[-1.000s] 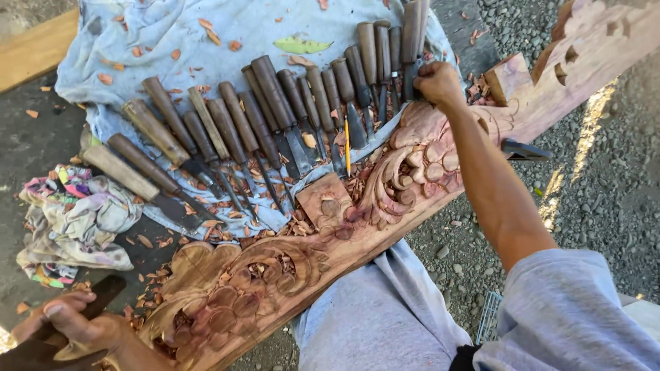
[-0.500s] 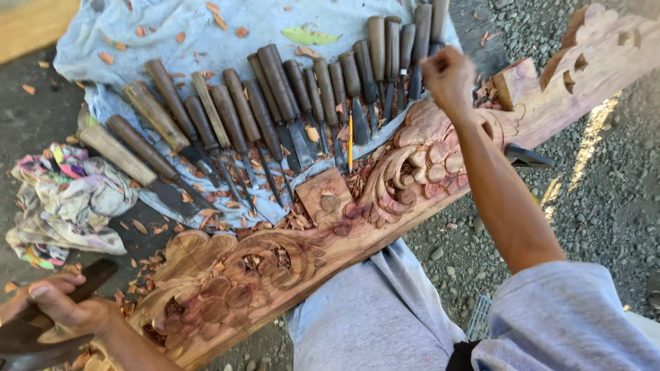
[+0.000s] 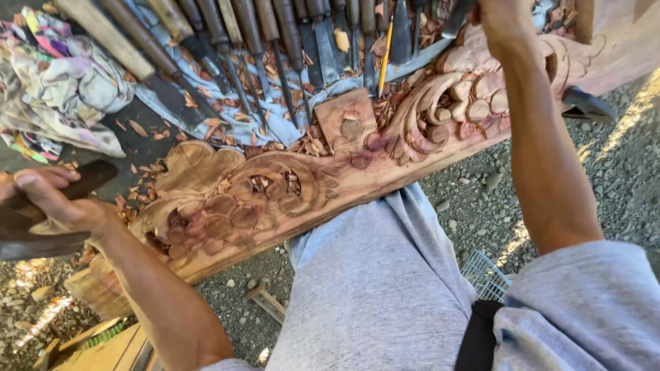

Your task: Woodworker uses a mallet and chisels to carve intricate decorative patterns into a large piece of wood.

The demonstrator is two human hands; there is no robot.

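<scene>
Two hands at a carved wooden board, with a row of chisels laid out above it.

The left hand (image 3: 51, 206), at 9 o'clock, is closed around one dark wooden mallet (image 3: 41, 220), fingers wrapped over its handle. The right hand (image 3: 505, 17), at 1 o'clock, sits at the top edge with its fingers cut off by the frame; it appears to grip one dark tool (image 3: 459, 17), though I cannot tell how firmly. One carved board (image 3: 289, 185) runs from 8 o'clock to 2 o'clock across the person's lap, cut with scrolls and round beads. At 12 o'clock about twelve wood-handled chisels (image 3: 206, 41) lie side by side on one pale cloth (image 3: 271, 127), with one yellow pencil (image 3: 385, 58) among them. One patterned rag (image 3: 58, 82) lies at 10 o'clock, and wood chips (image 3: 137, 127) are scattered around it.
</scene>
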